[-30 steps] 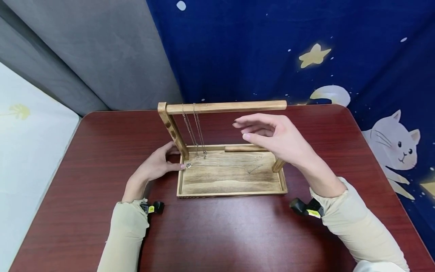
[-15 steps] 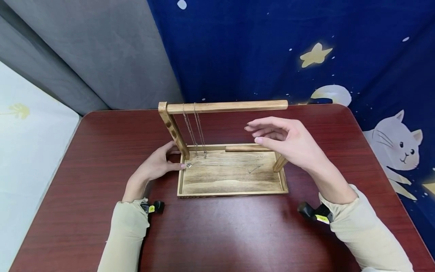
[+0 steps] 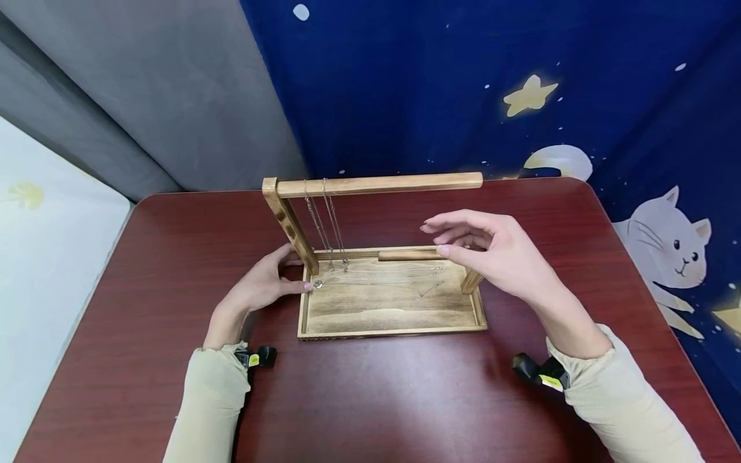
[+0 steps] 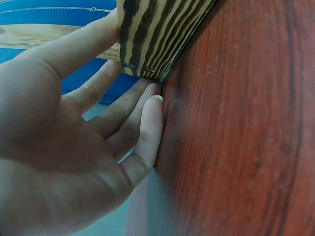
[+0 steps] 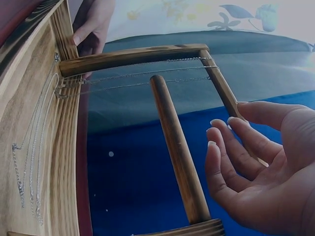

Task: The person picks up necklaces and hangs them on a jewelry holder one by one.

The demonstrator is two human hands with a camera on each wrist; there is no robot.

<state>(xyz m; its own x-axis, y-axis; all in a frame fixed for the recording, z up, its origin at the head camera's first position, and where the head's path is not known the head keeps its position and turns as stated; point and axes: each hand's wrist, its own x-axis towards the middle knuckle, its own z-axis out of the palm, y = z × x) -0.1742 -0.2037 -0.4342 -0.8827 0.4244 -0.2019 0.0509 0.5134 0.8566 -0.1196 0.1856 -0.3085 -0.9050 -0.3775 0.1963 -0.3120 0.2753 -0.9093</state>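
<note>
A wooden necklace stand [image 3: 393,325] with a shallow tray base stands mid-table. Two thin chain necklaces [image 3: 332,225] hang from its top bar [image 3: 376,185], close to the left post. More fine necklaces [image 5: 37,147] lie stretched out along the tray floor. At the tray's left end, my left hand [image 3: 260,283] holds the stand, its thumb over the rim and its fingers outside by the post. My right hand [image 3: 492,254] hovers over the right post with fingers loosely bent and nothing between them. It hides part of the lower bar [image 5: 174,142] in the head view.
The dark red wooden table [image 3: 370,399] spreads around the stand. Behind it hang a grey curtain [image 3: 191,96] and a blue curtain [image 3: 393,83] printed with stars and a cat. A small black camera [image 3: 527,368] sits on the right wrist, another on the left.
My right hand has moved right and slightly down, away from the middle of the stand. The left hand keeps its place at the tray end, and the necklaces look unchanged.
</note>
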